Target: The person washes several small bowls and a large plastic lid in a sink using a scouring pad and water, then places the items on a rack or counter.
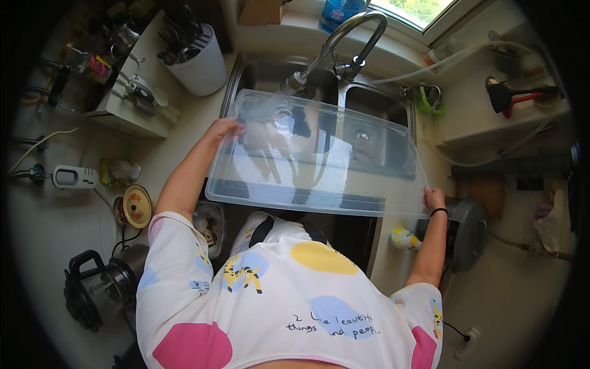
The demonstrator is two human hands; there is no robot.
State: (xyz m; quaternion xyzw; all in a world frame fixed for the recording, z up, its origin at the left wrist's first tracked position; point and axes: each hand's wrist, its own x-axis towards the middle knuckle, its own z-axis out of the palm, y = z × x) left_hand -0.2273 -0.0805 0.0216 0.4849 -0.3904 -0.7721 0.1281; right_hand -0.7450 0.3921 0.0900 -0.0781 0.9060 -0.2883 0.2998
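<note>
A large, clear plastic lid or shallow tray [304,170] spans the double stainless-steel sink [235,76]. My left hand [228,129] grips its left edge, the fingers partly seen through the plastic. At the right front corner my right hand [433,199], with a black band at the wrist, holds the rim. Water runs from the head of the chrome faucet [351,23] onto the far left corner and spreads over the plastic. Both sink basins show through the wet surface.
Left of the sink stands a white utensil holder [203,69] with knives. A spray bottle [404,239] and a grey appliance [468,233] are by my right forearm. A plastic container [209,228] sits below my left arm. A blue bottle [339,16] stands on the windowsill.
</note>
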